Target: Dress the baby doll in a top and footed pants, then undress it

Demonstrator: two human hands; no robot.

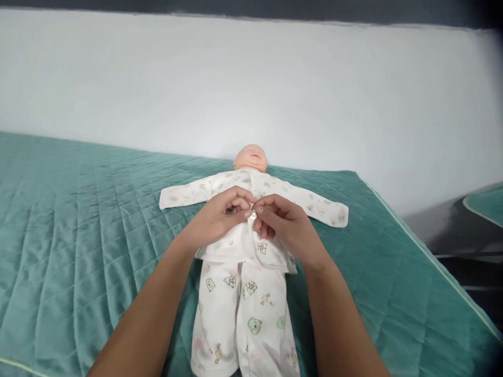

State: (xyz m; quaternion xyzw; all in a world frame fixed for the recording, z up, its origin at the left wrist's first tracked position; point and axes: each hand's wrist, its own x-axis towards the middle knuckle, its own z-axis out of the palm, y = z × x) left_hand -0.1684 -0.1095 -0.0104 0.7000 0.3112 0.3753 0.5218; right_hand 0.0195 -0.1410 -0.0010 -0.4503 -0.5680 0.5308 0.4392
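A baby doll lies on its back, dressed in a white printed pajama top and matching pajama pants. Both sleeves stretch out sideways. At the middle of the top's front, my left hand pinches the cloth edge close to a small white button. From the other side, my right hand is closed at the same spot, thumb and forefinger by the button. The fingertips of the two hands nearly meet. Whether the button sits in its hole cannot be made out.
A green quilted cover lies beneath the doll, with a pale piped edge on the right. Behind the doll's head rises a white wall. Another green-covered surface shows at far right beyond a dark gap.
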